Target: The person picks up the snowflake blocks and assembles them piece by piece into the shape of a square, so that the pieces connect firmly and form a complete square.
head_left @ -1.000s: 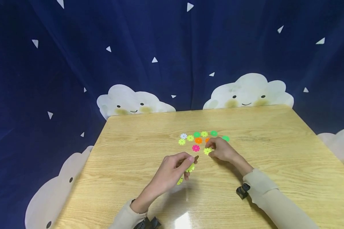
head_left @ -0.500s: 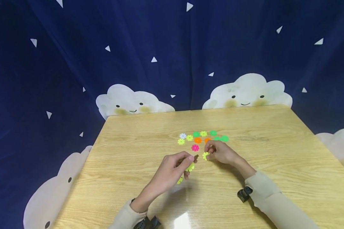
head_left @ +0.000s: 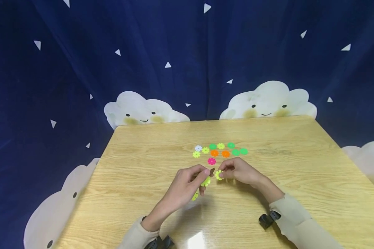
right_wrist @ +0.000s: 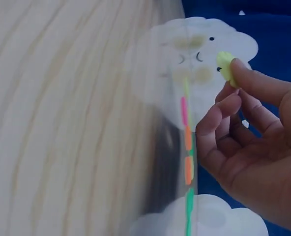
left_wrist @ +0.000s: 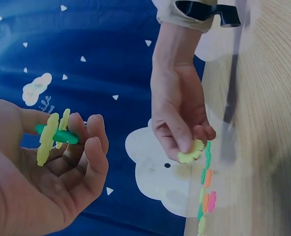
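Note:
My left hand (head_left: pixel 187 185) holds a small joined piece of notched plastic snowflake discs above the table. In the left wrist view, a yellow disc (left_wrist: pixel 47 142) and a second yellow one (left_wrist: pixel 65 120) stand on either side of a green disc (left_wrist: pixel 67 137) slotted between them. My right hand (head_left: pixel 241 171) pinches a single yellow snowflake disc (head_left: pixel 219 175) between thumb and fingers. That disc hangs just to the right of my left fingertips, apart from the joined piece. Part of the joined piece is hidden behind my left fingers in the head view.
Loose discs lie flat on the wooden table (head_left: pixel 137 180) beyond my hands: a pink disc (head_left: pixel 211 161), an orange disc (head_left: pixel 225 154), a white disc (head_left: pixel 198 148), a green disc (head_left: pixel 243 151) and several others. A dark blue curtain (head_left: pixel 162 38) with clouds stands behind the table.
My right hand has brought the yellow disc away from the loose discs, moving nearer to me and leftward to my left hand. The left hand has stayed nearly still.

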Action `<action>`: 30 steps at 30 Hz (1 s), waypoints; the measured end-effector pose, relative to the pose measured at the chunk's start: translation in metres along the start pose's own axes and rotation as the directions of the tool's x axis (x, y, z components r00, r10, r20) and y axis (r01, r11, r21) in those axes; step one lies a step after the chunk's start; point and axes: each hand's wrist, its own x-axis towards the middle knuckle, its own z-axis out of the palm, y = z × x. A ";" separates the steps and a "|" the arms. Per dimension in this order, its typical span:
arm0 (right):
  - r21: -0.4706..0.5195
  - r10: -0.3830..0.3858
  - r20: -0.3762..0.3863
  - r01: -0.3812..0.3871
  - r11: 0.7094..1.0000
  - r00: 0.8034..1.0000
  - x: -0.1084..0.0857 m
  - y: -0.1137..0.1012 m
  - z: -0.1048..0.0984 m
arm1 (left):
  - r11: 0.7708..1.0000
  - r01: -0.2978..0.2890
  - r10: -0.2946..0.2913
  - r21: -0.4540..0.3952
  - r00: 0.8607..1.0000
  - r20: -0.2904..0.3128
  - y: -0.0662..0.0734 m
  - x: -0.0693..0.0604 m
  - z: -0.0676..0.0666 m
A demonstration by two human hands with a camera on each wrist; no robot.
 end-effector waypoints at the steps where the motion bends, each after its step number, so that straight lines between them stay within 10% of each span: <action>1: 0.008 -0.010 0.001 0.010 1.000 1.000 -0.001 -0.002 0.000 | 1.000 -0.003 0.003 0.001 1.000 0.001 0.000 0.000 0.000; 30: 0.312 -0.141 -0.183 0.193 0.930 0.973 -0.042 -0.079 0.003 | 1.000 0.027 -0.026 0.016 0.999 -0.033 0.003 0.000 0.002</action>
